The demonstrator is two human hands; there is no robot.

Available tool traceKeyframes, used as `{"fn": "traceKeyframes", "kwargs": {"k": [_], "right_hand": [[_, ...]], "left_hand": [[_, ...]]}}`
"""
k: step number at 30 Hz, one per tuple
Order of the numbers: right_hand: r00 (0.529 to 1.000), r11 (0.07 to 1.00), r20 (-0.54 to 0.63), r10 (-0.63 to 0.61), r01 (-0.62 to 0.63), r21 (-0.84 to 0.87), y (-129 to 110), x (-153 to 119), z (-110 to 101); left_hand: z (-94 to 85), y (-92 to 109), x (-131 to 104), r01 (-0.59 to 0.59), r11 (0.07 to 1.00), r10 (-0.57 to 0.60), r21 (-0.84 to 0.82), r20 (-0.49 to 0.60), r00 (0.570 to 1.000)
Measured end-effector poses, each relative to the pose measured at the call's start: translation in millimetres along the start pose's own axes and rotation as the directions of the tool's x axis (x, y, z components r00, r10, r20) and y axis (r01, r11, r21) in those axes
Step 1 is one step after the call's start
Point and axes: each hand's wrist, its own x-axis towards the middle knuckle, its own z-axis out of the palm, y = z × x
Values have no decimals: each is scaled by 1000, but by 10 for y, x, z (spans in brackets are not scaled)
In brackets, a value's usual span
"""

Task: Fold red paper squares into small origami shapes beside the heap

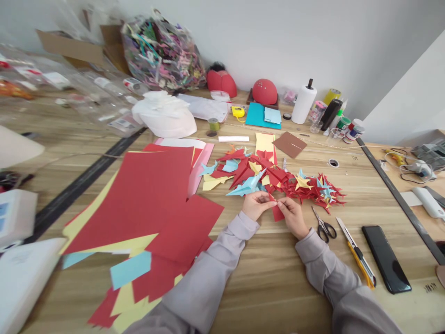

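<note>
Red paper, one small piece, is sitting between the fingertips, just on the near side of the heap of folded shapes. The left hand is pinching it from one side and the right hand from the other, the thumbs nearly meeting. The step in hand is apparently folding or creasing this piece; the next move is probably calling for lined-up edges and a firm press without slipping. Nearer than the heap's right end, scissors are lying untouched; left of the heap, larger sheets are overlapping.
</note>
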Motion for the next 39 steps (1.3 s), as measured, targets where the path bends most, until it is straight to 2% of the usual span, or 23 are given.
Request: {"fn": "traceKeyframes", "kwargs": {"k": [4,8,21,31,39], "right_hand": [[1000,1000,1,-7,7,-8,-8,-10,1],[999,998,44,17,-19,60,-10,-27,17],[996,983,21,82,-85,163,34,-6,29],[988,961,-25,152,-141,238,-27,12,13],[989,965,4,148,-145,219,-50,6,8]], "left_hand": [[6,6,-6,-32,999,33,40,-36,999],[-15,3,-4,-46,997,48,56,-32,998],[-13,-41,6,-34,998,37,54,-60,997],[-4,-14,-8,-26,1000,26,3,43,999],[-12,-11,-9,-18,1000,17,20,37,999]]}}
